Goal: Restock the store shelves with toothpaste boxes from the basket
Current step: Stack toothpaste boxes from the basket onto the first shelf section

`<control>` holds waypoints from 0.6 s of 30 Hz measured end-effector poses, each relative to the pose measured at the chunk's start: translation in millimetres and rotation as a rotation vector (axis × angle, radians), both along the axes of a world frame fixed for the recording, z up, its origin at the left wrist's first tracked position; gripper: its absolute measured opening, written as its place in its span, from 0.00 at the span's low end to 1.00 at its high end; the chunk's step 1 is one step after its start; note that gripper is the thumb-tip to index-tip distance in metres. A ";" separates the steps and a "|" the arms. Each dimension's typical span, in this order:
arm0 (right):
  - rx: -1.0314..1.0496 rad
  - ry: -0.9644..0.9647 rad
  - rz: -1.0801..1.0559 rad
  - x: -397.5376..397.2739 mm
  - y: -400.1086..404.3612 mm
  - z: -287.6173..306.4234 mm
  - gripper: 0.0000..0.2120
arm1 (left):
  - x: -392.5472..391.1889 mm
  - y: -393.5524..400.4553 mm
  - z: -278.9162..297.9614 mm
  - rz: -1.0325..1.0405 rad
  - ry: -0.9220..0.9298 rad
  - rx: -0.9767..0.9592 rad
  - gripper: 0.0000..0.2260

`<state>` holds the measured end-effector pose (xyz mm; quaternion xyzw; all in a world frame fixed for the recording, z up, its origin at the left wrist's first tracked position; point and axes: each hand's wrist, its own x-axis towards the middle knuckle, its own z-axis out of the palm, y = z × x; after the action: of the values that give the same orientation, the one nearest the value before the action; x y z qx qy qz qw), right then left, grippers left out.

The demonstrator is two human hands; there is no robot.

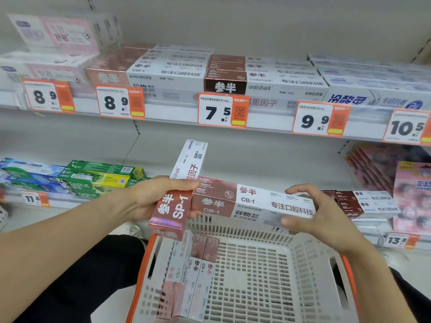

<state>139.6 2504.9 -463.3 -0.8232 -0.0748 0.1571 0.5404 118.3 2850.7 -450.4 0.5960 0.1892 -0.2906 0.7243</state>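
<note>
Your basket (pixel 303 264) sits before the shelves (pixel 163 117); its boxes (pixel 191 276) lie along its left wall, with your held boxes (pixel 233 201) above its far rim.

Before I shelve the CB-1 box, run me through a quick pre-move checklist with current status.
1. Right hand grip on CB-1 box: ok, thumb under, fingers over its right end.
2. Left hand grip on SP-1 box: ok, fingers curled round it.
3. Matching CB-1 stack on upper shelf above the 8.9 tag: ok, visible.
4. Room on top of that stack: cannot tell.
5. Basket stock: ok, CB-1 boxes lie along its left side.
</note>
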 end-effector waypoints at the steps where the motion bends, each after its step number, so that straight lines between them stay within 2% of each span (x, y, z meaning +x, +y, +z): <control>1: -0.071 -0.039 0.056 0.6 -0.3 6.0 0.26 | -1.7 2.7 3.0 0.001 -0.004 -0.019 0.41; 3: -0.208 -0.096 0.141 1.6 -0.7 19.8 0.24 | -6.7 4.8 10.3 -0.016 -0.024 -0.037 0.36; 4: -0.245 -0.125 0.142 2.9 -1.0 27.1 0.24 | -10.0 4.5 15.9 -0.025 -0.039 -0.032 0.29; 6: -0.253 -0.182 0.113 3.4 0.9 46.5 0.25 | -16.3 7.3 25.5 -0.001 -0.060 0.011 0.16; 7: -0.247 -0.206 0.108 3.0 2.3 57.0 0.25 | -21.1 11.1 31.4 0.009 -0.067 0.031 0.13; 9: -0.193 -0.242 0.104 1.6 6.5 80.5 0.20 | -31.8 23.5 41.9 -0.005 -0.081 0.050 0.15; 13: -0.066 -0.333 0.088 -4.2 22.4 133.7 0.16 | -56.4 59.7 61.5 -0.082 -0.179 0.053 0.27; 15: -0.011 -0.392 0.060 -3.5 42.4 158.1 0.15 | -68.6 72.0 75.3 -0.132 -0.272 0.157 0.27; 18: 0.031 -0.487 0.045 13.6 82.7 187.0 0.15 | -79.8 84.5 92.8 -0.116 -0.419 0.413 0.24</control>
<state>153.2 2587.6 -276.3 -0.8266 -0.2235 -0.0351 0.5154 38.5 2935.2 -357.6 0.7875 0.0563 -0.1573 0.5932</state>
